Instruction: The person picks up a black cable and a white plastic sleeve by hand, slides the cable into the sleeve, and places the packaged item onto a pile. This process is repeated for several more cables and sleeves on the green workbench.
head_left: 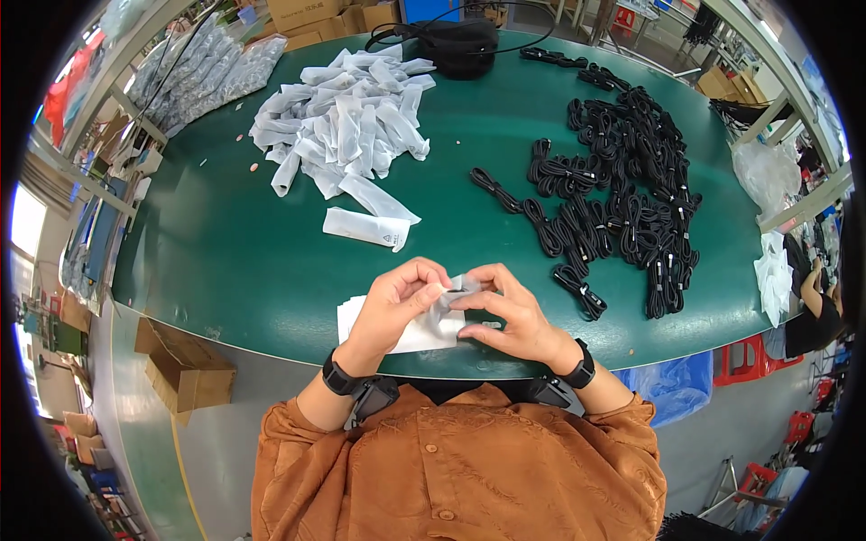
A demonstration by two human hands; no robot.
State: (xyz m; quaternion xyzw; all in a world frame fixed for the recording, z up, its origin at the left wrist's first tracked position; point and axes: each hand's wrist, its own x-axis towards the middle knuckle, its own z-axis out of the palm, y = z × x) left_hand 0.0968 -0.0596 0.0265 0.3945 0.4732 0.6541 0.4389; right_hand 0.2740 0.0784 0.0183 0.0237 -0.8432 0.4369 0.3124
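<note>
Close to the table's near edge, my left hand [395, 305] pinches one side of a small translucent frosted plastic bag [440, 319]. The thumb and fingers of my right hand [514, 317] grip its other side near the top. A small dark patch shows at the bag's mouth between my fingertips; I cannot make out what it is. Under my hands lies a stack of flat white sheets or bags [417, 341], partly hidden. Farther off, two filled frosted bags [361, 226] lie just in front of a large heap of similar bags [347, 126].
Coiled black cables [622, 171] are piled across the right of the green table [216, 261]. A black bag [458, 45] rests at the far edge. Clear plastic bags [212, 77] lie at far left. An open carton [189, 370] stands on the floor, and another person [816, 311] is at right.
</note>
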